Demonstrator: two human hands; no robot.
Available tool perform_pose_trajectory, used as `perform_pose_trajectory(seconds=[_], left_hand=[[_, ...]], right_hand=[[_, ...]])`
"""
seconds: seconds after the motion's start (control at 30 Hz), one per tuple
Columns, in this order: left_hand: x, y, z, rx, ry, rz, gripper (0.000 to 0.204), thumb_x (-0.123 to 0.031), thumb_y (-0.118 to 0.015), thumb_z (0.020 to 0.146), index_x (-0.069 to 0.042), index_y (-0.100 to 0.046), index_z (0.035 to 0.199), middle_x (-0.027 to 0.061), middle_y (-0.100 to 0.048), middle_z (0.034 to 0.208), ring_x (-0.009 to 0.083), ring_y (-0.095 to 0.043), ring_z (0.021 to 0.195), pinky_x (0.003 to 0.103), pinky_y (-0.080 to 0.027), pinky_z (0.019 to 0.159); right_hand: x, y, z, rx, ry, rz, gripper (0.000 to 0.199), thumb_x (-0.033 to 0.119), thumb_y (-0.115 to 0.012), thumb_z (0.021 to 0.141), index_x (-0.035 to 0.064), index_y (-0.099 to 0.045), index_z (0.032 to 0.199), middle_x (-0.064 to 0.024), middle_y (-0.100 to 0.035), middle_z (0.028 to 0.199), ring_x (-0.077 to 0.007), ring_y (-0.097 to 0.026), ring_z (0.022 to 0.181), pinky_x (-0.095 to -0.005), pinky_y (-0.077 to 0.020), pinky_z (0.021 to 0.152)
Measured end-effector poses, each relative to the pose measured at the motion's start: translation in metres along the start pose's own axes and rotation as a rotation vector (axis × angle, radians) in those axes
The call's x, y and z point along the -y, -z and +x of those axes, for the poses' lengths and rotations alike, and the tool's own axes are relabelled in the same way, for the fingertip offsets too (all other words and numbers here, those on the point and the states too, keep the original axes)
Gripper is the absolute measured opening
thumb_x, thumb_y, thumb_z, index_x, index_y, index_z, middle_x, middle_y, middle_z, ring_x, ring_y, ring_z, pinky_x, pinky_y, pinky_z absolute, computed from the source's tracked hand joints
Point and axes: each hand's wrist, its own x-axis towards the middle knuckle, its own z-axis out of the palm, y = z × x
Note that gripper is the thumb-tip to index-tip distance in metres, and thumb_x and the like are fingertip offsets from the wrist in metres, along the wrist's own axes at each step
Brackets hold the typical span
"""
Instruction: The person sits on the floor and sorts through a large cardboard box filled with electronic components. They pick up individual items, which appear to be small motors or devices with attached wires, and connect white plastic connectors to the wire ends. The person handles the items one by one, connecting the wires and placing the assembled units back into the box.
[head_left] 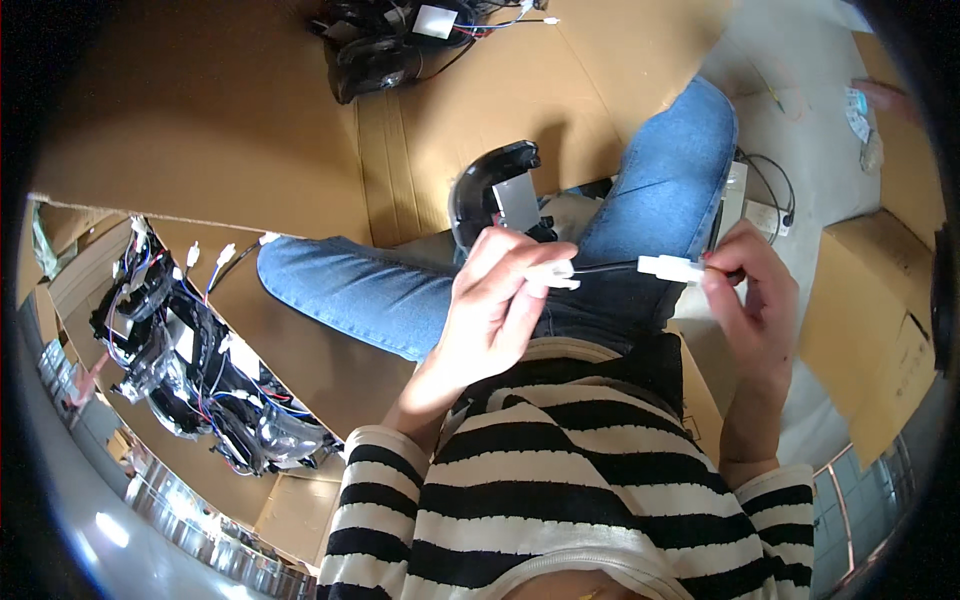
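Open carton, far left: a cardboard box [300,500] with its flap up, holding a pile of black lamp housings [190,370] tangled in red, blue and black wires with small white plugs.
Floor sheet: flattened brown cardboard [200,110] spreads under the person's jeans-clad legs.
Top centre: another black housing [375,55] lies on the cardboard, a square white label [435,20] on it.
Lap: a curved black lamp part [490,185] rests between the knees, a grey rectangular tag [518,203] stuck to its side.
Left hand [495,300]: fingers pinched together on a small white connector [553,275] — a black cable [600,267] runs from it to the right.
Right hand [750,300]: fingertips closed on the wire just behind a white plug [672,268], held level with the other connector and just apart from it.
Right edge: a plain brown carton [870,330] stands closed; beyond it lie small white-and-blue paper labels [857,112] on the pale floor — too small to make out.
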Motion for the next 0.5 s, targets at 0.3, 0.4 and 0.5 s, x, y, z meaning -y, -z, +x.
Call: perform_pose_trajectory(seconds=[0.3,0.4,0.5], left_hand=[[0.000,-0.003,-0.006,0.223,-0.070,-0.187,0.016,-0.008,-0.045,0.081,0.002,-0.057,0.079,0.0095,-0.053,0.071,0.0191,-0.048,0.061,0.028,-0.039,0.054],[-0.002,0.003,0.000,0.389,-0.112,-0.390,0.009,-0.002,-0.047,0.078,0.003,-0.053,0.072,0.0096,-0.047,0.065,0.0241,-0.044,0.056,0.032,-0.036,0.051],[-0.004,0.004,0.005,0.482,-0.135,-0.446,0.009,-0.003,-0.047,0.077,0.001,-0.049,0.069,0.0094,-0.046,0.062,0.0264,-0.044,0.056,0.034,-0.034,0.052]], right_hand=[[0.025,0.003,0.000,0.115,0.138,0.081,0.009,0.003,-0.056,0.059,0.0001,-0.049,0.063,-0.0058,-0.044,0.063,-0.0164,-0.041,0.059,-0.0262,-0.0308,0.054],[0.021,0.005,0.013,0.264,0.194,0.101,0.010,0.001,-0.059,0.059,0.0021,-0.051,0.064,-0.0064,-0.046,0.063,-0.0184,-0.044,0.058,-0.0276,-0.0325,0.053],[0.023,0.002,0.019,0.353,0.223,0.041,0.011,0.000,-0.060,0.059,0.0036,-0.051,0.064,-0.0058,-0.046,0.063,-0.0192,-0.043,0.057,-0.0281,-0.0325,0.053]])
